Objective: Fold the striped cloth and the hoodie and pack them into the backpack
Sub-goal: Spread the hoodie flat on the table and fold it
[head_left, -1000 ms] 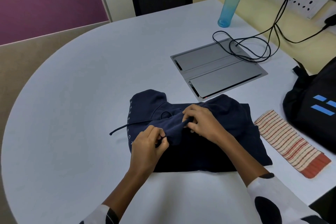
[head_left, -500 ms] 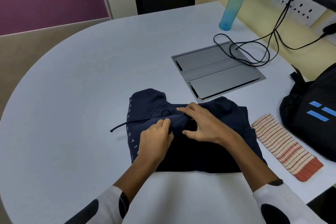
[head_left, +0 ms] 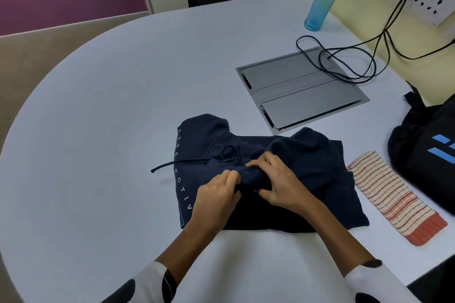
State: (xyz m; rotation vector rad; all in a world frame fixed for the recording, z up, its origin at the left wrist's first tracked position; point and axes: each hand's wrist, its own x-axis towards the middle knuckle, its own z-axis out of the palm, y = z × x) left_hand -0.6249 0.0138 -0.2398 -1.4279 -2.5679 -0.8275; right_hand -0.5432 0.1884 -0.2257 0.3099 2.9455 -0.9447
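Observation:
A navy hoodie [head_left: 317, 170] lies folded into a rough square on the white table [head_left: 103, 130], its drawstring trailing off to the left. My left hand [head_left: 216, 197] pinches a fold of the hoodie near its middle. My right hand [head_left: 280, 184] rests on the same fold, fingers curled over the fabric. The striped cloth [head_left: 391, 194] lies folded in a long strip just right of the hoodie. The black backpack [head_left: 428, 155] with blue marks stands at the right edge, beyond the cloth.
A grey cable hatch [head_left: 302, 88] is set into the table behind the hoodie, with black cables [head_left: 344, 61] looped over it. A blue bottle [head_left: 320, 0] stands at the back right. Wall sockets [head_left: 418, 0] sit on the right.
Both hands have shifted slightly along the hoodie's middle fold and drawn closer together, bunching the fabric. The hoodie and striped cloth stay in place.

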